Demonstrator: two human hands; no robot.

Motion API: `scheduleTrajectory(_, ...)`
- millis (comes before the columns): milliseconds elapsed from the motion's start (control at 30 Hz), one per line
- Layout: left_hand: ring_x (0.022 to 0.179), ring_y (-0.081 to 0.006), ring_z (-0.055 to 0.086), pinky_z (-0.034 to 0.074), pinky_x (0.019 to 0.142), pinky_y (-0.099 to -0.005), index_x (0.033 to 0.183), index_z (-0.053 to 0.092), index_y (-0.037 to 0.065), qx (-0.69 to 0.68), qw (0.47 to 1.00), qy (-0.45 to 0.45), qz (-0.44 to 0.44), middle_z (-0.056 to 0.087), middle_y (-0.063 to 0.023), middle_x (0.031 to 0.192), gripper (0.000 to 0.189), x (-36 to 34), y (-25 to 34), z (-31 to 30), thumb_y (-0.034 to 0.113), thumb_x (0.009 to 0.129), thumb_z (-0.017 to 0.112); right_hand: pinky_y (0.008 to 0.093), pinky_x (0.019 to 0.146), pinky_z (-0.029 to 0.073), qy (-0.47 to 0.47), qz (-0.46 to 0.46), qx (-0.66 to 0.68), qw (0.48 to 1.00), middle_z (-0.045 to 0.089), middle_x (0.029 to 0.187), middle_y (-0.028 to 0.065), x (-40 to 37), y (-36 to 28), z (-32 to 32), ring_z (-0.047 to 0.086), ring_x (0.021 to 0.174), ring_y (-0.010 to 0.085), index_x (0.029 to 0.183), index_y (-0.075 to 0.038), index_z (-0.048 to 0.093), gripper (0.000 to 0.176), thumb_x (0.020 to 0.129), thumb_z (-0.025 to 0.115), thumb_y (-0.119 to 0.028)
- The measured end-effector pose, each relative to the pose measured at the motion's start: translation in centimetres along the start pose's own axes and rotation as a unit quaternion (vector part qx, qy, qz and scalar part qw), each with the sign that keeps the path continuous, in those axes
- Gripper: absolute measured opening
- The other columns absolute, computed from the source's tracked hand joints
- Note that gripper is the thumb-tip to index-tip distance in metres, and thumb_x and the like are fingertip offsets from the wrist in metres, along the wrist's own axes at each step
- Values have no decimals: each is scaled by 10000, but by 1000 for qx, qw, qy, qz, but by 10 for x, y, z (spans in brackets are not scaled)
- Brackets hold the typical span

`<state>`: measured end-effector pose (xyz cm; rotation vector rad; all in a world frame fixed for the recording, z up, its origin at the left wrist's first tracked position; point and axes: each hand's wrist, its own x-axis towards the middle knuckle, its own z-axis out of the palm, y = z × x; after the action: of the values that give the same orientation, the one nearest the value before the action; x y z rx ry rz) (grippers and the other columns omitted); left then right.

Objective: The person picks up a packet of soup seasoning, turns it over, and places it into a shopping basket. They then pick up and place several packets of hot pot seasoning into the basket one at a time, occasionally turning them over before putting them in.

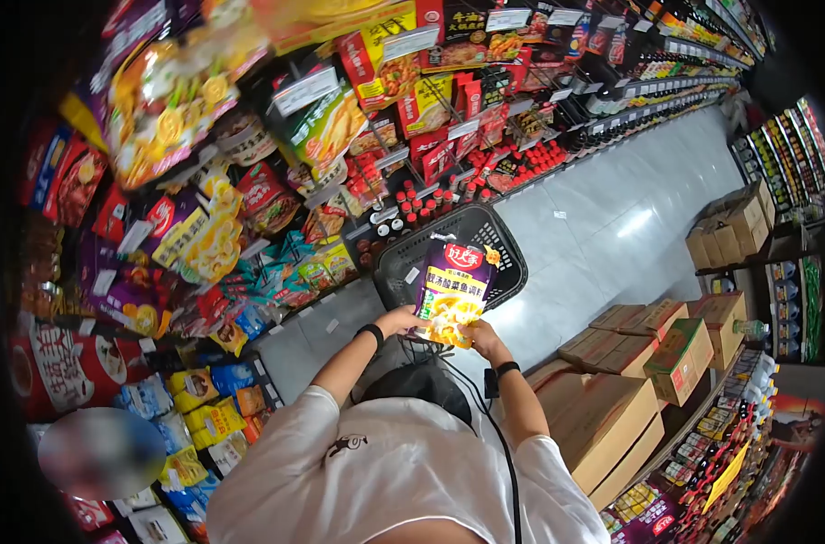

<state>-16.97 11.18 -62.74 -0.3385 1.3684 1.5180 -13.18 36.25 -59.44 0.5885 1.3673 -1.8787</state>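
Note:
A purple and yellow seasoning packet (456, 292) with a picture of soup on its front is held upright before my chest. My left hand (400, 321) is closed on its lower left edge, and my right hand (487, 339) grips its lower right corner. Behind the packet is a black plastic shopping basket (505, 238), partly covered by it. A small white label shows inside the basket. Each of my wrists has a black band, and a black cable (501, 435) runs down past my right arm.
Hanging seasoning packets (199, 227) and red-capped jars (423, 210) crowd the shelves to the left and ahead. Cardboard boxes (603, 417) are stacked along the right, beside bottle shelves (702, 453). A grey tiled floor (603, 218) runs between.

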Motion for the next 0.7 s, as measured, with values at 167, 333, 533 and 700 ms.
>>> scheduleTrajectory(167, 960, -156, 544, 480, 748, -384, 1182, 513, 189, 74, 992, 7, -99, 576, -1, 1076, 456, -21, 54, 0, 303, 780, 697, 333, 749, 511, 34, 16, 8, 999, 602, 1053, 86, 23, 4, 3, 606, 910, 201, 1157, 20, 502, 398, 821, 652, -133)
scheduleTrajectory(333, 912, -161, 556, 493, 701, -362, 1132, 532, 177, 81, 985, -33, -149, 582, -3, 1011, 388, 8, 47, -31, 308, 797, 678, 309, 699, 512, 12, 21, 91, 996, 601, 1029, 69, 40, 12, 12, 602, 860, 183, 1152, 7, 505, 407, 818, 663, -164)
scheduleTrajectory(533, 763, -107, 548, 471, 615, -274, 1037, 574, 167, 89, 973, -52, -207, 589, 31, 853, 306, 28, 44, -57, 322, 796, 680, 288, 643, 500, 31, 78, 118, 989, 611, 934, 54, 71, 43, 14, 598, 784, 172, 1085, 13, 550, 351, 821, 661, -189)
scheduleTrajectory(700, 668, -79, 502, 390, 538, -228, 957, 590, 156, 111, 967, -36, -226, 574, 43, 773, 283, 43, 43, -76, 345, 776, 698, 303, 604, 485, 68, 88, -123, 986, 625, 753, 95, 68, 11, 34, 604, 679, 191, 1057, -25, 583, 282, 863, 581, -230)
